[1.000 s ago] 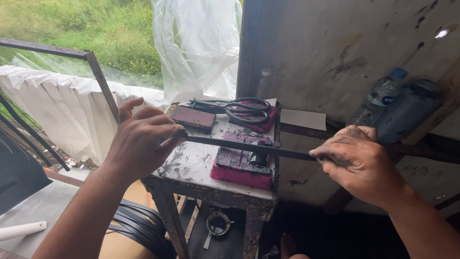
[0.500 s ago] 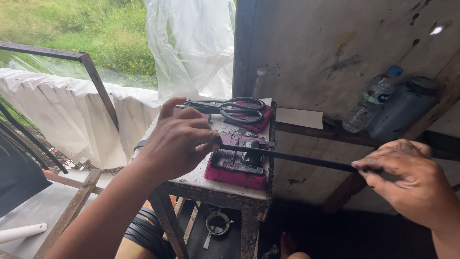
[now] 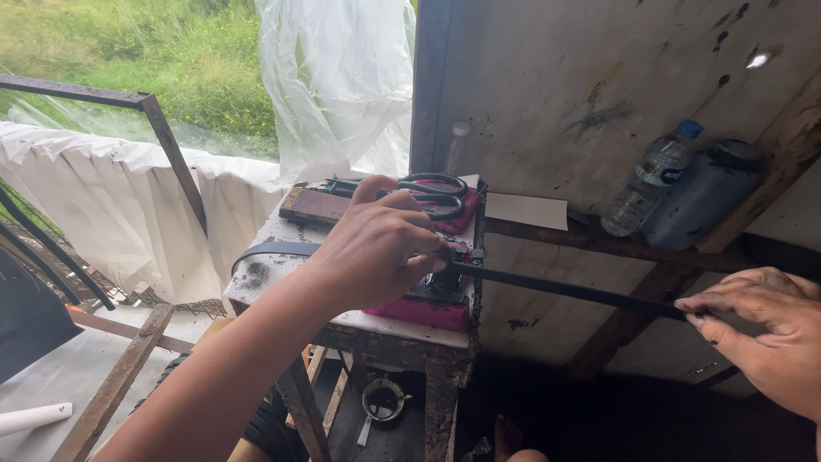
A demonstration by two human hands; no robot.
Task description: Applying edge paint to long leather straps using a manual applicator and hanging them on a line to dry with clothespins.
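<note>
black strap (image 3: 564, 287) runs long and flat across the view, its long axis nearly level, dipping slightly toward the right hand; one end points past the left hand and off the near-left edge of the counter (image 3: 256, 278), the other points at the right hand. left hand (image 3: 376, 248) sits over the middle of the counter, fingers curled down and closed around the strap where it passes the pink block (image 3: 419, 310) with a dark metal fitting on top; exact grip under the palm is hidden. right hand (image 3: 761, 329) is well apart to the right, off the counter, fingers close together and pinching the strap's far end between thumb and fingertips. strap hangs free in the air between the two hands, pulled straight. just beyond the left hand lie black-handled scissors (image 3: 432, 195) on a second pink pad, and beside them, further left of the hand, a flat rusty-red block (image 3: 321, 205). above the right hand, on a wooden ledge against the stained wall, stand a clear plastic bottle (image 3: 652, 178) with a blue cap and a dark grey jug (image 3: 701, 198), touching or nearly so. behind the left hand hangs clear plastic sheeting (image 3: 338, 81), with grass beyond it. below the left forearm, under the counter, a small round metal cup (image 3: 383, 399) rests among the rusty legs.
</note>
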